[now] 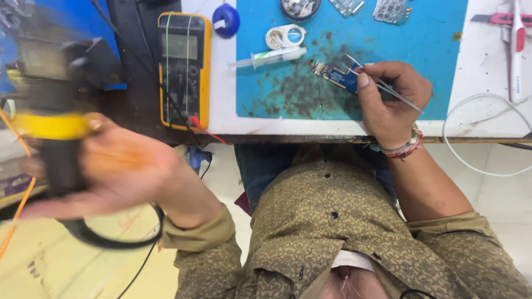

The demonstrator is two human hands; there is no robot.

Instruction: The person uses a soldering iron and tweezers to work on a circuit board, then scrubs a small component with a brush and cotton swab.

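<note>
My left hand (119,166) is blurred at the left, wrapped around a dark handheld tool with a yellow band (52,124) and a black cord (111,238) trailing down from it. My right hand (390,102) rests on the blue work mat (432,39) and grips metal tweezers (354,63) together with a small blue circuit board (335,75). The tweezers' tips point to the upper left over the board.
A yellow multimeter (184,69) with a red lead lies left of the mat. A syringe (271,55), a small tape roll (285,36), a blue round object (226,19) and a round dish of parts (299,6) lie at the back. A white cable (476,133) and a utility knife (501,18) lie right.
</note>
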